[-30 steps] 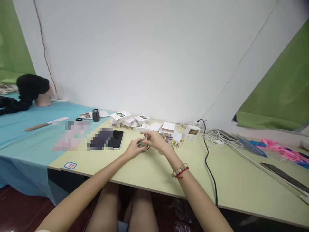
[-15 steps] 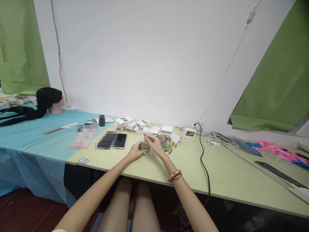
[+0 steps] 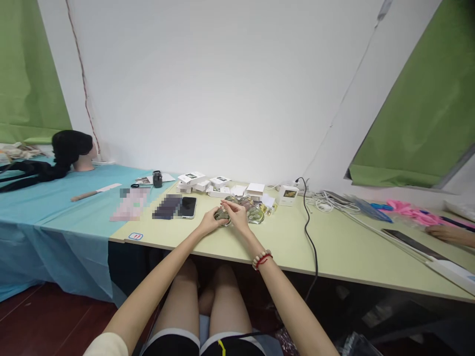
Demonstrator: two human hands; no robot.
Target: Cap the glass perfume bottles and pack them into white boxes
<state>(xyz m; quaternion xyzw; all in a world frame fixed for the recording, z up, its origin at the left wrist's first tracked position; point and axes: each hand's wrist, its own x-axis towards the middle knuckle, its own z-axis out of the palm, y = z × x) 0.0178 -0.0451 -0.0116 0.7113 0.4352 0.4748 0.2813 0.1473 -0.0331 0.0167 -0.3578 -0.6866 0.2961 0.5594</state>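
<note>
My left hand [image 3: 210,222] is closed around the edge of a small round, shiny-rimmed object [image 3: 221,216] with a greenish pattern, low over the table. Just above it, the fingertips of my right hand [image 3: 236,215] are pinched together; whatever they hold is too small to make out. Beside my right hand lie similar round greenish pieces [image 3: 256,215], partly covered by that hand. Small gold-coloured bits [image 3: 271,210] are scattered to their right.
Small white boxes [image 3: 193,178] are piled behind my hands. A phone [image 3: 188,207] lies to the left, with a knife [image 3: 95,192] farther off. A black cable [image 3: 306,222] crosses the table. At the far right another person's hand [image 3: 449,234] rests near pink material [image 3: 410,212].
The view has shifted slightly, tilting down. My left hand keeps its hold on the round piece while my right fingers stay pinched above it. Another person's hand has appeared at the right.
</note>
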